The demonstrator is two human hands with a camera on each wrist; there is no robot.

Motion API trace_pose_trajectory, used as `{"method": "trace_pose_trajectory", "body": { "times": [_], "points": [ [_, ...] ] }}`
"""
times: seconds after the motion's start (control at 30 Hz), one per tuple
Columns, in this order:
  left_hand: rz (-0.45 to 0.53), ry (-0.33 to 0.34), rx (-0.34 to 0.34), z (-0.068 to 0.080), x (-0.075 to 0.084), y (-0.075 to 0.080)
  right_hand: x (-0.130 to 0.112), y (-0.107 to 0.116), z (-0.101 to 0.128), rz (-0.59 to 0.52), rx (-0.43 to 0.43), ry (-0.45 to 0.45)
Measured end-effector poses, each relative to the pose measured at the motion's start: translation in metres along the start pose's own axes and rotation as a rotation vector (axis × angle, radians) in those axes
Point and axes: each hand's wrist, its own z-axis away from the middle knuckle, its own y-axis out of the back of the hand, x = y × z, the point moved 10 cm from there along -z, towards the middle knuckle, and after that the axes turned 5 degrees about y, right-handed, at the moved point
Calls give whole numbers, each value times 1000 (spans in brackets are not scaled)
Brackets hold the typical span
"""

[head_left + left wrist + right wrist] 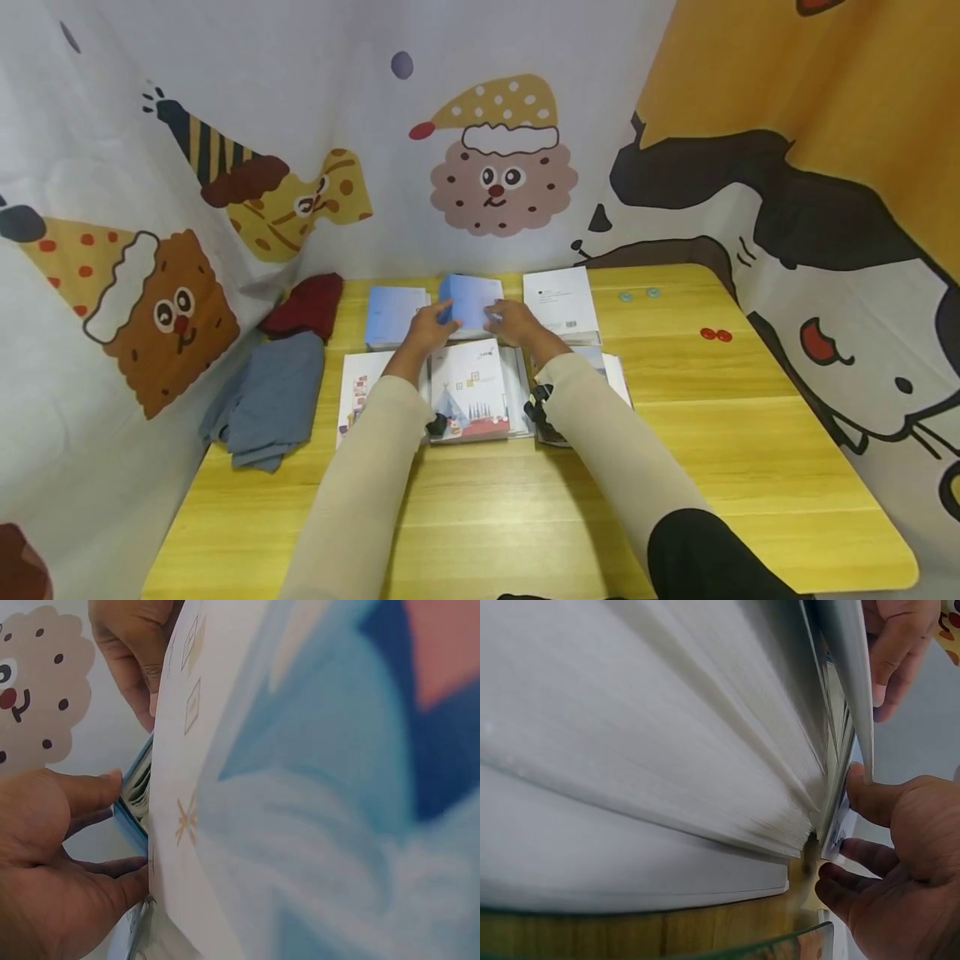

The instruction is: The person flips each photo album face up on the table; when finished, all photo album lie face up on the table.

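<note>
A thick blue book [471, 302] is held between my two hands in the back row on the table. My left hand [429, 331] pinches its left side; in the left wrist view the thumb and fingers grip a corner where page edges show. From the other side my right hand [514, 322] holds the book, and in the right wrist view its thumb [874, 796] and fingers lie on either side of the edge. Just in front of it lies a white book with a tent picture [468, 390]. Another blue book [396, 314] is next to my left hand.
A white book [558, 300] lies at back right, and illustrated books [360, 379] fill the front row, partly under my forearms. Folded grey cloth [277, 400] and dark red cloth [311, 304] are on the left. Teal buttons [639, 294] and red buttons [716, 335] lie on the right.
</note>
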Motion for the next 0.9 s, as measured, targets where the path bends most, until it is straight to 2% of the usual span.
{"method": "trace_pose_trajectory", "body": {
  "times": [0.33, 0.5, 0.67, 0.77, 0.9],
  "points": [
    [-81, 11, -44, 3, 3, -8, 2, -3, -1, -13, 14, -10],
    [-84, 18, -48, 6, 6, -9, 3, 0, 1, -30, 22, -27],
    [-124, -57, -35, 9, 23, -7, 2, 10, 6, -65, 31, -54],
    [-165, -100, -38, 11, 35, -6, 0, 17, 8, -16, 17, -51],
    [-165, -100, -67, 12, 46, -7, 2, 31, 12, -45, 33, -54]
  ]
}}
